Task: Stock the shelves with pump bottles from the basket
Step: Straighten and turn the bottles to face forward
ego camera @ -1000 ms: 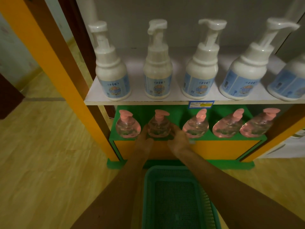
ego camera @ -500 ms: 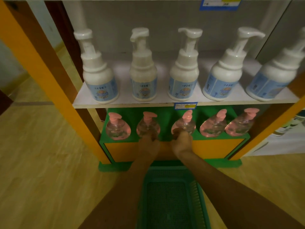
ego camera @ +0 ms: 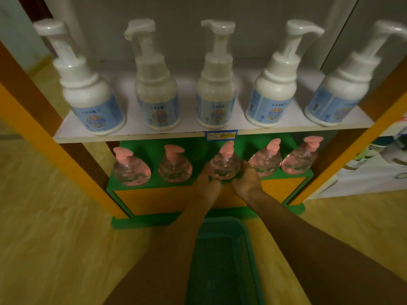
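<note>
Several clear pump bottles with pink heads stand in a row on the green bottom shelf [ego camera: 293, 172]. Both my hands cup the middle pink pump bottle [ego camera: 224, 162] at its base: my left hand [ego camera: 208, 181] on its left side, my right hand [ego camera: 246, 179] on its right side. The bottle stands upright on the shelf. The green mesh basket [ego camera: 222, 223] sits on the floor below my forearms, and I see no bottles in its visible part.
Several white pump bottles with blue labels [ego camera: 215, 93] line the white upper shelf [ego camera: 132, 134]. Orange and brown uprights [ego camera: 44, 133] frame the unit on both sides. Wooden floor [ego camera: 55, 238] lies to the left and right of the basket.
My hands moved right from the second pink bottle to the middle one, the right hand first, then the left. The view shifted closer to the shelves.
</note>
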